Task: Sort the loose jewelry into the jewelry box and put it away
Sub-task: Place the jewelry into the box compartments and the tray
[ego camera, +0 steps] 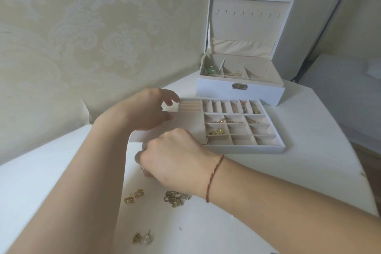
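The white jewelry box (239, 90) stands open at the back of the table, lid upright, a few pieces in its lower compartments. In front of it lies the removable divided tray (243, 149), with gold pieces in some cells. My left hand (148, 110) hovers over the tray's left end, fingers loosely curled and holding nothing. My right hand (175, 156) is just in front of the tray, fingers curled down over a small silver piece (142, 169) at its fingertips. Loose on the table lie two gold earrings (134, 197), a tangled cluster (175, 199) and another pair (142, 238).
The white table (309, 161) sits in a corner against a patterned wall. Its right edge drops off near a grey cabinet (321, 16). A red string bracelet (214, 177) is on my right wrist.
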A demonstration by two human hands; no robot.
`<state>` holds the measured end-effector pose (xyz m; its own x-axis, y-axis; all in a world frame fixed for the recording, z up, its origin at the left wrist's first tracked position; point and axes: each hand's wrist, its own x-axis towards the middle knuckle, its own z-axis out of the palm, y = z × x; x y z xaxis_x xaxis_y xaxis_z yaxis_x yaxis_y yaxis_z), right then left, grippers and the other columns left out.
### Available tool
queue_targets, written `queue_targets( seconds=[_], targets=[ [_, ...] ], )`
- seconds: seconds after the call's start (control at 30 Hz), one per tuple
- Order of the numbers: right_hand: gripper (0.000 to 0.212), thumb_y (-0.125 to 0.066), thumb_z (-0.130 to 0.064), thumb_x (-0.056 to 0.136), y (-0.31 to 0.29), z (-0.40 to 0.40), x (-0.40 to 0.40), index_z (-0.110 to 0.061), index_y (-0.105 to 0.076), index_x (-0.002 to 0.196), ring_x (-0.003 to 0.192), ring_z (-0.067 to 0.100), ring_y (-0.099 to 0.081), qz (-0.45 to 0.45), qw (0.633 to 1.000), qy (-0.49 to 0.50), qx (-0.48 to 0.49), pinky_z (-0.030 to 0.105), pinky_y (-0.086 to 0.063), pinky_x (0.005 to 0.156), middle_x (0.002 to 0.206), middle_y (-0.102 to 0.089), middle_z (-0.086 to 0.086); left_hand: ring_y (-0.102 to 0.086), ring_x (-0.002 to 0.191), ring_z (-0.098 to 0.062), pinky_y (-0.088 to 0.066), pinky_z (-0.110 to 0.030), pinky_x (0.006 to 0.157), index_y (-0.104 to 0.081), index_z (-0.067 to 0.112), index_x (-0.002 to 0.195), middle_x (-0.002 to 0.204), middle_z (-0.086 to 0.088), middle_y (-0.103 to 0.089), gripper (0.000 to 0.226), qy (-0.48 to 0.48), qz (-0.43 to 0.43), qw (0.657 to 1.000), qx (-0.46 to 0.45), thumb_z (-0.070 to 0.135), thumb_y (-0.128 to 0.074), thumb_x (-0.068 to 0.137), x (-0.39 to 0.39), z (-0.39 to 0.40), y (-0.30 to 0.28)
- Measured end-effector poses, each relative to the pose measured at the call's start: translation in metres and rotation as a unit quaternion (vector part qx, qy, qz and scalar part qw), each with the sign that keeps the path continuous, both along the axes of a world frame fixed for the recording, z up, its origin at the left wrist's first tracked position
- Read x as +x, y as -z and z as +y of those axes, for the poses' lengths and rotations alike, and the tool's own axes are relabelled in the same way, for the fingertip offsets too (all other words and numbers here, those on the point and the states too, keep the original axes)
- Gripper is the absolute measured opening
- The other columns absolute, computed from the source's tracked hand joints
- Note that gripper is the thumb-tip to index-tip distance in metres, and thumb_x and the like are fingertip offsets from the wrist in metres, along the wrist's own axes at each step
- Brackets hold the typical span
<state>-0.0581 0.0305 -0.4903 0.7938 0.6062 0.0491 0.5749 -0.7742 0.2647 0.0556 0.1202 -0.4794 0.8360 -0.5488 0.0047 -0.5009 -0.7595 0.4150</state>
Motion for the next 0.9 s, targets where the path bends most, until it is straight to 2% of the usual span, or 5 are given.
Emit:
queue_targets(
  seconds=[0.27, 0.4, 0.53, 0.73, 0.9],
  targets=[
    [0.012, -0.056, -0.039, 0.089, -0.035, -0.075, -0.013, -0.036, -0.065, 0.095, 0.097, 0.011, -0.058, 0.020, 0.967, 0.122, 0.224, 0.032, -0.045, 0.078, 0.099, -0.065, -0.014, -0.062, 0.100, -0.005, -0.045, -0.020, 0.079, -0.061, 0.036, 0.120, 0.118, 0.018, -0.061, 0.037, 0.045, 0.008, 0.997, -0.056, 0.013, -0.057, 0.092, -0.003, 0.000, -0.001],
    [0.004, -0.068, -0.039, 0.081, -0.028, -0.141, -0.010, -0.036, -0.065, 0.083, 0.075, 0.002, -0.056, 0.012, 0.919, 0.280, 0.275, 0.027, -0.045, 0.069, 0.086, -0.068, -0.016, -0.062, 0.101, -0.006, -0.048, -0.028, 0.091, -0.059, 0.038, 0.120, 0.118, 0.018, -0.061, 0.035, 0.059, 0.017, 0.997, -0.044, 0.015, -0.056, 0.093, -0.007, -0.003, -0.002],
    [0.008, -0.069, -0.042, 0.082, -0.006, -0.161, -0.012, -0.036, -0.065, 0.086, 0.084, 0.007, -0.059, 0.042, 0.903, 0.333, 0.268, 0.026, -0.047, 0.070, 0.083, -0.067, -0.018, -0.061, 0.101, -0.006, -0.048, -0.030, 0.092, -0.058, 0.039, 0.118, 0.117, 0.017, -0.060, 0.037, 0.060, 0.025, 0.997, -0.034, 0.012, -0.056, 0.093, -0.007, -0.005, -0.001],
    [0.022, -0.054, -0.045, 0.091, -0.009, -0.133, -0.022, -0.032, -0.064, 0.106, 0.099, 0.020, -0.061, -0.062, 0.952, 0.246, 0.173, 0.032, -0.048, 0.077, 0.104, -0.066, -0.011, -0.061, 0.100, -0.002, -0.050, -0.034, 0.094, -0.058, 0.041, 0.117, 0.115, 0.020, -0.060, 0.040, 0.053, 0.024, 0.998, -0.035, 0.011, -0.054, 0.091, -0.006, -0.003, 0.000],
    [0.026, -0.047, -0.045, 0.095, 0.000, -0.069, -0.032, -0.026, -0.058, 0.109, 0.093, 0.025, -0.061, 0.052, 0.981, 0.048, 0.183, 0.034, -0.044, 0.070, 0.099, -0.060, -0.004, -0.062, 0.101, -0.006, -0.049, -0.033, 0.094, -0.059, 0.039, 0.119, 0.116, 0.018, -0.061, 0.038, 0.053, 0.026, 0.998, -0.032, 0.012, -0.056, 0.093, -0.007, -0.004, 0.000]
  ],
)
